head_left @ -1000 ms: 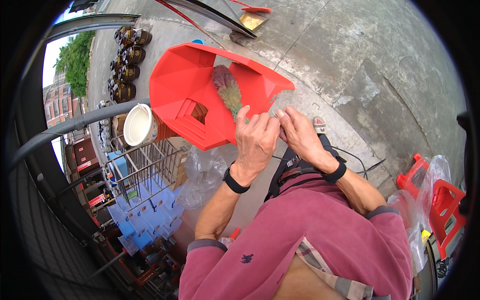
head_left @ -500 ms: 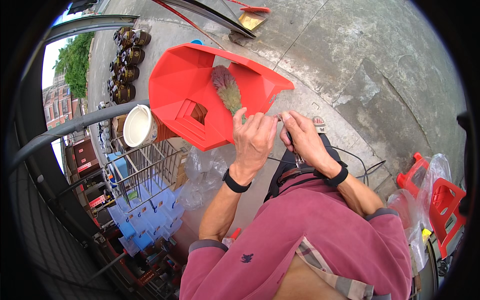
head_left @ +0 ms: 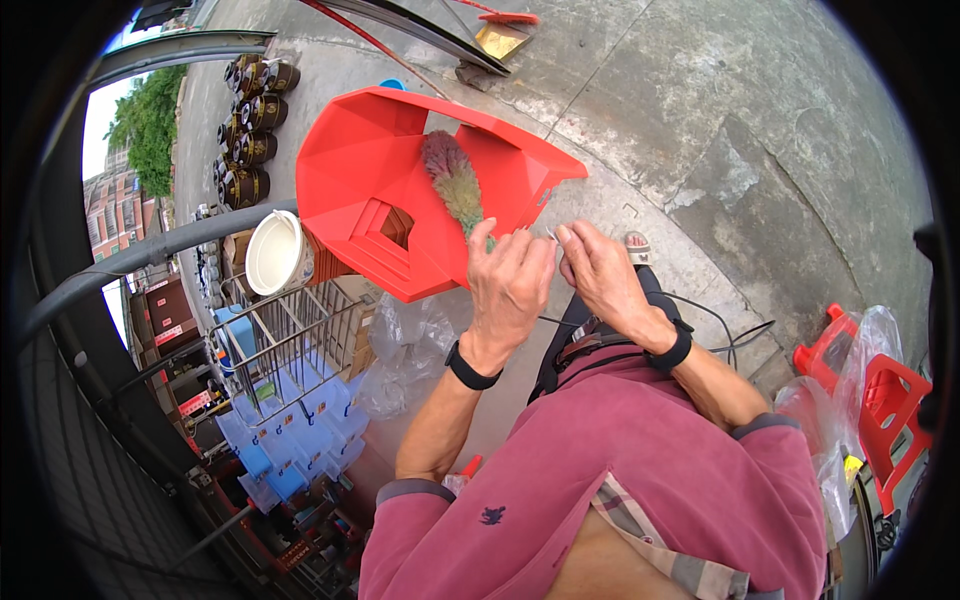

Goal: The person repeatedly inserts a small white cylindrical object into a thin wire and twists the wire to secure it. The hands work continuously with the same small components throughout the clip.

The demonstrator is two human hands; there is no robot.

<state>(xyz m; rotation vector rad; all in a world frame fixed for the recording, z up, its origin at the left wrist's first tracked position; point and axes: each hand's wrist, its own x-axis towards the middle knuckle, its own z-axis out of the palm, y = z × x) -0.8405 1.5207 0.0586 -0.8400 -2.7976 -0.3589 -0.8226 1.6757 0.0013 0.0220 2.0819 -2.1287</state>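
A fluffy duster (head_left: 455, 180), pink-grey at its tip and greenish below, lies over the red faceted plastic piece (head_left: 340, 170). Its lower end runs into my left hand (head_left: 510, 275), whose fingers are curled closed around it. Close beside it on the right, my right hand (head_left: 605, 280) is closed in a pinch. A small thin sliver (head_left: 552, 234) shows between the two hands at the fingertips; its kind is too small to tell. The palms of both hands are hidden.
A wire rack (head_left: 290, 330) stands at left below a white bucket (head_left: 275, 252), near blue plastic bins (head_left: 300, 430). Dark jars (head_left: 262, 112) line the far left. Red stools (head_left: 888, 410) with clear plastic are at right. A black cable (head_left: 735, 330) lies on the floor.
My right hand has turned and its fingers have drawn together; the dark and shiny bits seen beneath it before are no longer visible there. My left hand and the duster have barely moved.
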